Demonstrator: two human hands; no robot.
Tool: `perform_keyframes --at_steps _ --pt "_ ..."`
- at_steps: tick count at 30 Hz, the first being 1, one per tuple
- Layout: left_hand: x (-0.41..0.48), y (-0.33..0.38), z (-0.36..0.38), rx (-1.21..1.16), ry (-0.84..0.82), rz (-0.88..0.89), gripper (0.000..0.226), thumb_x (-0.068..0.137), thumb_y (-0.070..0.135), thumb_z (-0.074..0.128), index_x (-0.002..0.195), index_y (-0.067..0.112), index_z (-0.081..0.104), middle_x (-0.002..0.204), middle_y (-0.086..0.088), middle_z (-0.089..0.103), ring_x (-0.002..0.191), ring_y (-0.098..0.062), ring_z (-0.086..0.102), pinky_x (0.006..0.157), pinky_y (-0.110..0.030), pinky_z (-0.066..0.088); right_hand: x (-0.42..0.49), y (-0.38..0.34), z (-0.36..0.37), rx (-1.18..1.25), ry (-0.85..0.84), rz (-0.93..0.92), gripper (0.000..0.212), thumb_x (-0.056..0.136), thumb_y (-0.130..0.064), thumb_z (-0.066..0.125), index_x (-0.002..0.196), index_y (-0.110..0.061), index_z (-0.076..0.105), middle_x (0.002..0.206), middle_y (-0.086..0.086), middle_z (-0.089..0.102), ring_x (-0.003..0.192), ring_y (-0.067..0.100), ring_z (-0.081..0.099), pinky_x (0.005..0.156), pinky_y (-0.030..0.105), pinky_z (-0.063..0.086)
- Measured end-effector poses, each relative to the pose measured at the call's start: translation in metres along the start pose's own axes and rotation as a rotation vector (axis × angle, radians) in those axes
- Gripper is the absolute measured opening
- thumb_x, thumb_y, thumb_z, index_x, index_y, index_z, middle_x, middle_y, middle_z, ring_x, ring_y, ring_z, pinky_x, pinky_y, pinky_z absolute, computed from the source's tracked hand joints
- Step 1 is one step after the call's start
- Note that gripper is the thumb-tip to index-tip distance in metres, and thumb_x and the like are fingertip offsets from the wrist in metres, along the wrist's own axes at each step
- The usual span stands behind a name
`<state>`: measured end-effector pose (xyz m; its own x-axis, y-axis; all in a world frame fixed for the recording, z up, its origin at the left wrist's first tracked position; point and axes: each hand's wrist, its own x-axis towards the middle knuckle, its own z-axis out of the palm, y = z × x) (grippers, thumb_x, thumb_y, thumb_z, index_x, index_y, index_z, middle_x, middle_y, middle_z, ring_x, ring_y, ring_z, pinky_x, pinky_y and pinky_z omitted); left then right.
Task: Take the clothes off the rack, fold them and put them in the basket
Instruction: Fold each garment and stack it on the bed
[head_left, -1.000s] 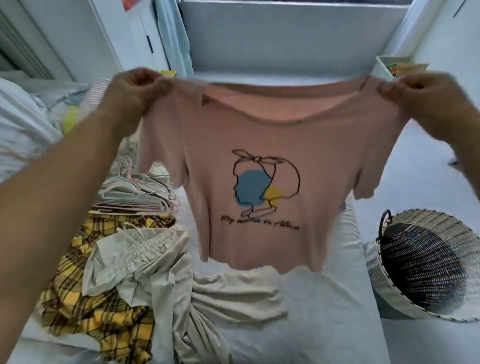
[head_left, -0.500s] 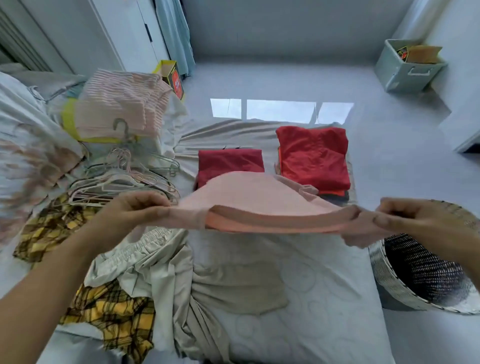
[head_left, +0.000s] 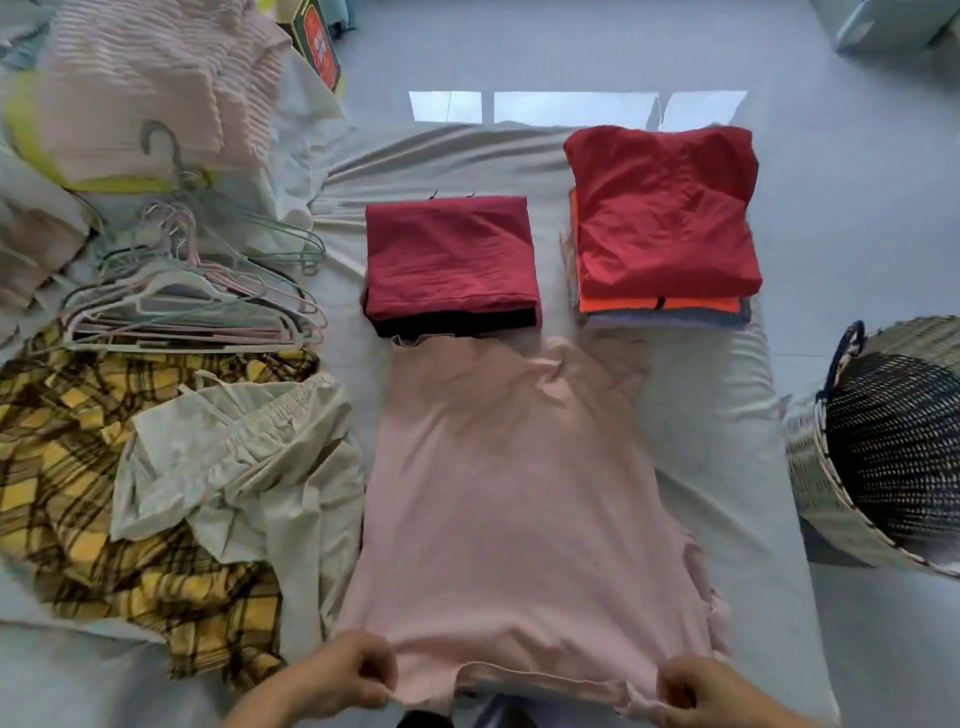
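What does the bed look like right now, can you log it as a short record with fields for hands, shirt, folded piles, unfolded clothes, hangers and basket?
left hand: pinches the pink shirt's near edge
right hand: pinches the same edge
pink shirt: spread flat on the bed, print hidden
folded piles: dark red pile; red pile to its right
unfolded clothes: yellow plaid garment under a cream garment
hangers: heaped left of the piles
basket: on the floor, right of the bed
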<state>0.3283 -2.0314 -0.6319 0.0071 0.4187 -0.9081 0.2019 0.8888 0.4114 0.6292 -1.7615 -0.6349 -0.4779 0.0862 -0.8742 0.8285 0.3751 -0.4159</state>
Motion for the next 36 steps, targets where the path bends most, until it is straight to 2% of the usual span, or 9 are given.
perform_keyframes --at_steps 4,7,10,14,17,22,25,33,36 --pt "0.023 0.008 0.015 0.104 -0.007 -0.047 0.031 0.094 0.013 0.048 0.065 0.024 0.050 0.065 0.011 0.044 0.062 0.000 0.046 0.055 -0.008 0.035 0.035 0.006 -0.007 -0.060 0.025 0.019 0.022 0.077 -0.065 0.053 0.062 -0.048 0.056 0.065 -0.046 0.050 0.072 -0.019 0.052 0.073 0.006 0.034" --pt "0.033 0.032 -0.018 0.180 0.086 0.006 0.029 0.091 0.014 0.057 0.067 0.031 0.058 0.063 0.016 0.055 0.059 0.007 0.053 0.061 -0.005 0.037 0.058 -0.002 -0.038 -0.062 0.142 0.027 0.032 0.071 -0.070 0.056 0.063 -0.039 0.059 0.061 -0.025 0.058 0.066 -0.009 0.054 0.086 0.002 0.029" --pt "0.073 0.039 -0.074 -0.120 0.496 0.091 0.027 0.085 0.005 0.064 0.072 0.028 0.064 0.065 0.007 0.064 0.060 -0.001 0.058 0.063 -0.019 0.044 0.097 -0.015 -0.098 0.143 0.592 0.019 0.017 0.091 -0.018 0.060 0.077 -0.010 0.068 0.076 0.005 0.067 0.075 0.019 0.059 0.068 0.027 0.038" --pt "0.122 0.072 -0.168 -0.293 0.965 0.074 0.023 0.088 0.010 0.061 0.108 -0.003 0.059 0.105 -0.019 0.061 0.097 -0.031 0.057 0.082 -0.036 0.043 0.160 -0.040 -0.184 0.411 0.897 0.115 0.025 0.089 -0.017 0.059 0.098 0.005 0.066 0.094 0.021 0.064 0.087 0.027 0.057 0.074 0.036 0.041" --pt "0.159 0.081 -0.216 -0.496 0.964 -0.022 0.041 0.090 0.027 0.060 0.119 -0.001 0.051 0.118 -0.019 0.058 0.107 -0.036 0.057 0.087 -0.039 0.046 0.200 -0.054 -0.221 0.703 0.933 0.228 0.033 0.083 -0.037 0.061 0.074 -0.005 0.058 0.075 0.014 0.058 0.067 0.021 0.050 0.062 0.027 0.038" --pt "0.196 0.105 -0.249 -0.692 0.859 -0.005 0.010 0.091 0.005 0.052 0.082 0.003 0.056 0.055 -0.004 0.061 0.050 -0.015 0.058 0.046 -0.022 0.045 0.226 -0.069 -0.250 0.814 0.944 0.182 0.031 0.089 -0.017 0.058 0.061 -0.016 0.045 0.059 0.003 0.042 0.054 0.017 0.037 0.033 0.014 0.028" --pt "0.201 0.101 -0.267 -0.595 1.035 0.043 0.018 0.091 0.007 0.052 0.108 0.005 0.058 0.092 -0.010 0.061 0.090 -0.022 0.054 0.061 -0.027 0.044 0.223 -0.059 -0.268 0.910 1.057 0.126 0.027 0.091 -0.011 0.055 0.067 -0.021 0.048 0.060 -0.002 0.049 0.045 0.006 0.043 0.032 0.012 0.027" --pt "0.210 0.079 -0.290 -0.482 0.978 0.010 0.031 0.084 0.011 0.065 0.111 -0.001 0.056 0.113 -0.027 0.061 0.104 -0.039 0.059 0.093 -0.049 0.047 0.225 -0.044 -0.268 0.911 1.097 0.158 0.013 0.090 -0.012 0.055 0.102 -0.014 0.056 0.046 -0.008 0.050 0.031 0.002 0.038 0.045 0.023 0.033" --pt "0.198 0.079 -0.285 -0.550 0.923 0.022 0.044 0.079 0.011 0.067 0.118 0.001 0.049 0.112 -0.021 0.059 0.101 -0.034 0.060 0.093 -0.051 0.048 0.215 -0.048 -0.252 0.773 1.212 0.179 0.038 0.087 -0.018 0.057 0.121 -0.002 0.051 0.088 0.001 0.062 0.063 0.006 0.048 0.067 0.032 0.043"
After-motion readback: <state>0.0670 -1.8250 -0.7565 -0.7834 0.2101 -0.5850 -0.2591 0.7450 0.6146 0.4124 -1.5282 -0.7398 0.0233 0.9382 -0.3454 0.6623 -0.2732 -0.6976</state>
